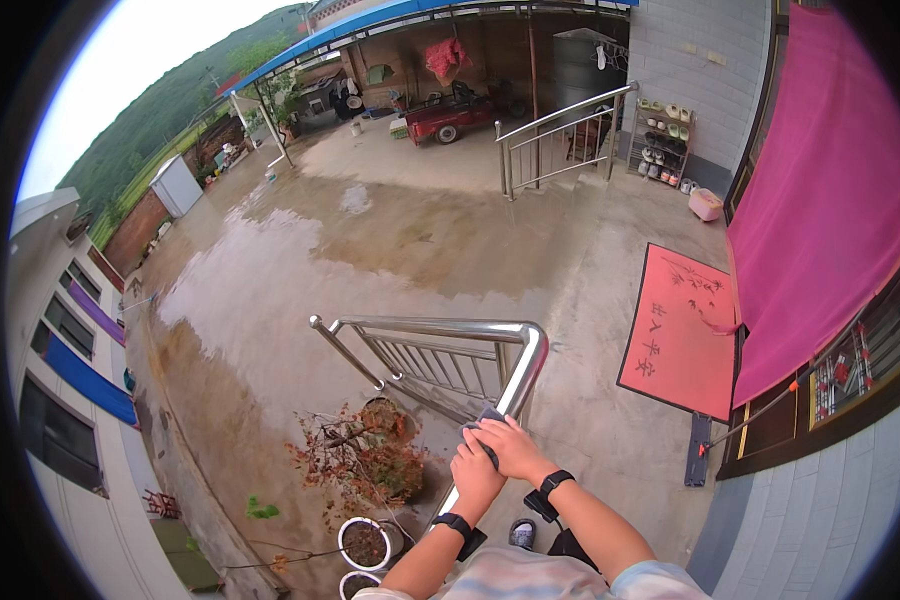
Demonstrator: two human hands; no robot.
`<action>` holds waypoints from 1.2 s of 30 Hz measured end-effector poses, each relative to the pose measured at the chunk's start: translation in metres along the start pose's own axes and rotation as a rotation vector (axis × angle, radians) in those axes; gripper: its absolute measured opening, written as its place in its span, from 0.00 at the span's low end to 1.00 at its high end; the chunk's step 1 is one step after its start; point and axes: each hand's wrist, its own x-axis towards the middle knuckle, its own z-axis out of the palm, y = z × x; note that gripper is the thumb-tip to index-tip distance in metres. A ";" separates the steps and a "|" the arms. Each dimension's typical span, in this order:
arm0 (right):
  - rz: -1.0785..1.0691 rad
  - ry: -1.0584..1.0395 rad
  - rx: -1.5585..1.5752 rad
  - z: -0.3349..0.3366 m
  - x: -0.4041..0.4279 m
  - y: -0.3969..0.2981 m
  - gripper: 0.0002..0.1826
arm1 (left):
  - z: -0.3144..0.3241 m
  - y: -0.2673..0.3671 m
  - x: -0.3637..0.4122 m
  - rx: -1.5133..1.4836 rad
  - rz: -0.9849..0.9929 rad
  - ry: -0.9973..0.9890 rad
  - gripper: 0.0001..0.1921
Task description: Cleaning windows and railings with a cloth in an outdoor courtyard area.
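Both my hands meet on the stainless steel handrail [526, 367], just below its bent corner. A dark grey cloth [489, 414] lies over the rail there and is bunched under my fingers. My left hand [474, 471] grips the cloth from the left side of the rail. Close against it, my right hand [516, 448] presses on the same cloth from the right. Most of the cloth is hidden beneath the hands. Each wrist wears a black band.
Left below the rail stand a reddish potted shrub [390, 465] and a white pot [365, 544]. To the right lie a red doormat [675, 330] and a flat mop [697, 450] by a pink door curtain [817, 202]. Wet concrete [270, 262] stretches beyond; a shoe rack [660, 142] stands farther off.
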 end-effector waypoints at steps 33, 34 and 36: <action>-0.054 -0.563 0.441 -0.068 0.230 0.252 0.41 | 0.020 0.065 0.074 0.064 -0.413 -0.012 0.40; -0.033 -0.590 0.357 -0.069 0.235 0.250 0.43 | 0.010 0.069 0.086 0.063 -0.519 -0.146 0.38; 0.017 -0.595 0.213 -0.072 0.226 0.242 0.45 | 0.008 0.070 0.089 0.045 -0.630 -0.307 0.39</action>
